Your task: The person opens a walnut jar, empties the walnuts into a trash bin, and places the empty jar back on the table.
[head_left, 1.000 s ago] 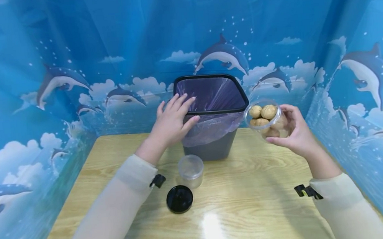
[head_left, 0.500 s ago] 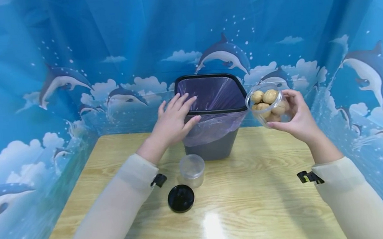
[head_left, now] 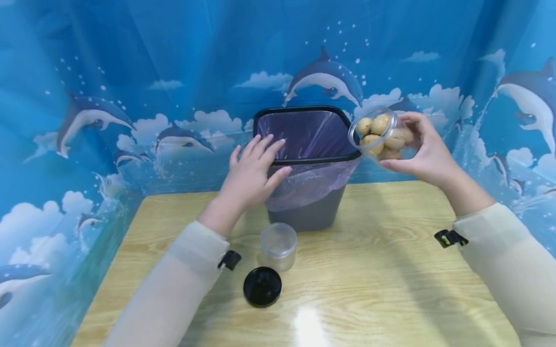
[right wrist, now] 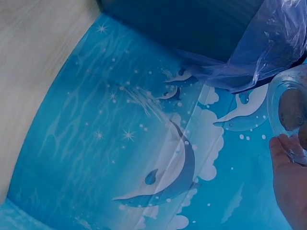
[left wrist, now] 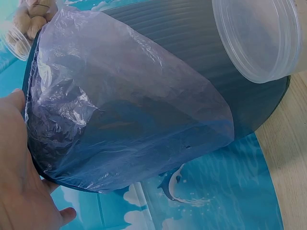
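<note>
My right hand (head_left: 423,148) grips a clear plastic jar (head_left: 409,152) tilted to the left, its mouth level with the right rim of a grey trash bin (head_left: 307,212). Several round tan balls, walnut-like in the left wrist view, lie in the jar; the walnuts (head_left: 380,124) sit near its mouth. A thin purple bag (left wrist: 144,96) lines the bin and folds over its black rim. My left hand (head_left: 253,176) rests at the bin's left rim, fingers spread and fairly straight. In the right wrist view only part of the jar (right wrist: 283,103) and of my right hand (right wrist: 290,187) shows.
A second clear jar (head_left: 279,246), without a lid, stands on the wooden table (head_left: 370,298) in front of the bin. Beside it lies a round black lid (head_left: 262,287). A blue dolphin-print curtain (head_left: 187,65) surrounds the table at the back and sides.
My right hand has raised the jar of walnuts from beside the bin to its rim and tipped it further left. My left hand stays at the rim.
</note>
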Available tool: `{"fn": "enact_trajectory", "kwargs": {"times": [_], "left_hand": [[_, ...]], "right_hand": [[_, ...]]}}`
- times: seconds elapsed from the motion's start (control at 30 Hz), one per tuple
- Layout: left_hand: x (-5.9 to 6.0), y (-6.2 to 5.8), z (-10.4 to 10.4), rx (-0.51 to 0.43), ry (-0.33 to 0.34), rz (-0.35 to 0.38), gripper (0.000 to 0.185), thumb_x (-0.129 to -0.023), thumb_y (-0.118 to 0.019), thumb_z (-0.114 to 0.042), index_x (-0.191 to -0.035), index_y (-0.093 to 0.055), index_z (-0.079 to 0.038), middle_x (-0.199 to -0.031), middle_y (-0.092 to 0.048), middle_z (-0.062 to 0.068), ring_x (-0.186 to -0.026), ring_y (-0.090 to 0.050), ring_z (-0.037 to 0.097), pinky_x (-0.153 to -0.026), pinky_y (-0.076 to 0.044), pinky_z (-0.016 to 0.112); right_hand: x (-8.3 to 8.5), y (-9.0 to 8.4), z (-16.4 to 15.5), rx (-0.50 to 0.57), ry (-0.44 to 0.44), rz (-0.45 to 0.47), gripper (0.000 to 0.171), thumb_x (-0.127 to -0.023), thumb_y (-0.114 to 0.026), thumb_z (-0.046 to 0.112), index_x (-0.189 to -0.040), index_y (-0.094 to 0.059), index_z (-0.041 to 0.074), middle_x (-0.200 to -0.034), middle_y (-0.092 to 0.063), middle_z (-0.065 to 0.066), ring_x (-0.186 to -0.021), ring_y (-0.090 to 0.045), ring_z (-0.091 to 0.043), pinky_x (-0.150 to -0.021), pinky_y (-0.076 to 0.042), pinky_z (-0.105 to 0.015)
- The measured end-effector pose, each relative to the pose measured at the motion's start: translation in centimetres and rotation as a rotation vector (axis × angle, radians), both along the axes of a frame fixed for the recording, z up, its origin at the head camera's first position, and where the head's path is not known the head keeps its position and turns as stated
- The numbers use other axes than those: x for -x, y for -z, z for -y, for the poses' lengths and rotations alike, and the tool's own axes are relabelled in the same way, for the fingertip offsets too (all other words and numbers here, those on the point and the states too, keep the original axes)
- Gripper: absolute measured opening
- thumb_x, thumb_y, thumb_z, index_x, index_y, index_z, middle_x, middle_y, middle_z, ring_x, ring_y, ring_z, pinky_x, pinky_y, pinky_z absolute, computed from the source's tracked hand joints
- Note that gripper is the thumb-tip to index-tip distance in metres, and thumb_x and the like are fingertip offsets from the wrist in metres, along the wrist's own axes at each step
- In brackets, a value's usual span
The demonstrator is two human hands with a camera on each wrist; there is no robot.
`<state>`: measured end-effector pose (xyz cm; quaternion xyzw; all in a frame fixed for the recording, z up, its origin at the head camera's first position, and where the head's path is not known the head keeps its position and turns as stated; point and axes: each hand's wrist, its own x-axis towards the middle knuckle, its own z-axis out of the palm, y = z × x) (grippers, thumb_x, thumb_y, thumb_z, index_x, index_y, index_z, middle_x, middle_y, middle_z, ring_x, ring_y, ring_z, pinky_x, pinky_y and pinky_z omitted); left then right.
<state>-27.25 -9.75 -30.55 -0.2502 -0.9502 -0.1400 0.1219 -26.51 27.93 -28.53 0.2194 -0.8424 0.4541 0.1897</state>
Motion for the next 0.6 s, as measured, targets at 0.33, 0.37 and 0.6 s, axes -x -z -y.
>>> {"fn": "enact_trajectory", "kwargs": {"times": [0.33, 0.37, 0.6], "left_hand": [[-0.1, 0.2, 0.0, 0.000, -0.005, 0.002, 0.071, -0.100, -0.031, -0.066, -0.161, -0.021, -0.032, -0.167, -0.016, 0.002, -0.154, -0.003, 0.024, -0.119, -0.003, 0.060], [-0.1, 0.2, 0.0, -0.001, -0.004, 0.001, 0.071, -0.100, -0.031, -0.067, -0.161, -0.021, -0.032, -0.167, -0.016, 0.002, -0.154, -0.003, 0.024, -0.119, -0.003, 0.061], [0.0, 0.2, 0.0, -0.015, 0.001, -0.006, 0.071, -0.100, -0.031, -0.066, -0.161, -0.021, -0.031, -0.167, -0.015, 0.002, -0.154, -0.003, 0.025, -0.119, -0.002, 0.060]], "right_hand": [[0.5, -1.7, 0.1, -0.133, 0.080, 0.045, 0.094, -0.073, -0.089, 0.006, -0.150, -0.035, 0.018, -0.135, -0.044, -0.003, -0.109, -0.048, -0.012, -0.084, -0.042, -0.018], [0.6, -1.9, 0.1, -0.144, 0.080, 0.043, 0.095, -0.073, -0.089, 0.007, -0.150, -0.035, 0.018, -0.135, -0.045, -0.004, -0.111, -0.048, -0.012, -0.085, -0.042, -0.019], [0.9, -3.3, 0.4, -0.209, 0.045, 0.025, 0.092, -0.074, -0.089, 0.012, -0.149, -0.036, 0.016, -0.139, -0.042, -0.010, -0.119, -0.047, -0.024, -0.096, -0.042, -0.044]]}}
